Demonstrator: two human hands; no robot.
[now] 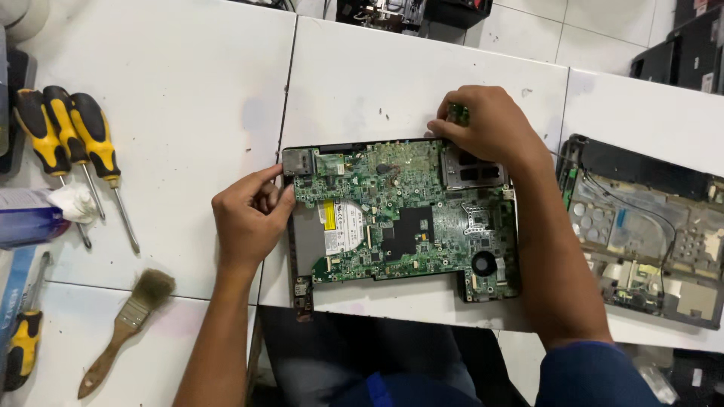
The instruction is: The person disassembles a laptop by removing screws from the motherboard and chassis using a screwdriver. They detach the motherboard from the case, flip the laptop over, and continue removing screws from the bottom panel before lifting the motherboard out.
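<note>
Head view: a white tabletop (pixel 188 90) made of butted panels with dark seams carries a green laptop motherboard (pixel 400 218) at centre. The left hand (pixel 249 218), at the board's nine o'clock, has its grip pinching the left edge. The right hand (pixel 490 124), at one o'clock, pinches a small green part at the top edge. Three yellow-and-black screwdrivers (pixel 72 136) and a wooden-handled brush (pixel 128 324) lie toward nine o'clock, and an opened dark laptop chassis (pixel 648 234) lies at three. A pale tiled floor (pixel 573 22) shows at twelve.

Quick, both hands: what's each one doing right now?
Left hand: fingers curled, gripping the left edge of the laptop motherboard.
Right hand: closed, pinching a small green card at the board's top edge.
</note>
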